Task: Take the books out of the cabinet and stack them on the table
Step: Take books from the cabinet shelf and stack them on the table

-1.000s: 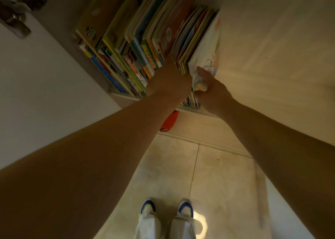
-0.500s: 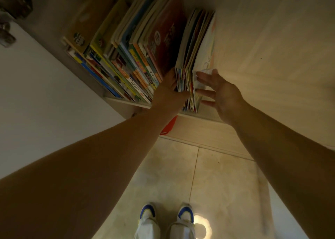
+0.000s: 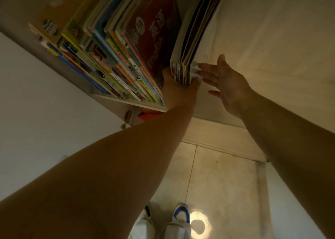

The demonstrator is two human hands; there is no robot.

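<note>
A row of thin books stands upright on a cabinet shelf. My left hand grips the lower spines of a small bundle of thin books at the right end of the row, its fingers curled round the bundle. This bundle stands apart from the rest, leaving a gap beside a dark red English book. Just right of the bundle, my right hand is spread with straight fingers, its fingertips near the outermost white cover. The table is out of view.
Several colourful books lean left in the row. A white open door panel is at the left, and the pale wooden cabinet side at the right. A red object sits below the shelf. Tiled floor and my shoes lie beneath.
My left hand has separated the right-hand bundle from the row and closed around it. My right hand let go of the white cover and spread its fingers beside the bundle.
</note>
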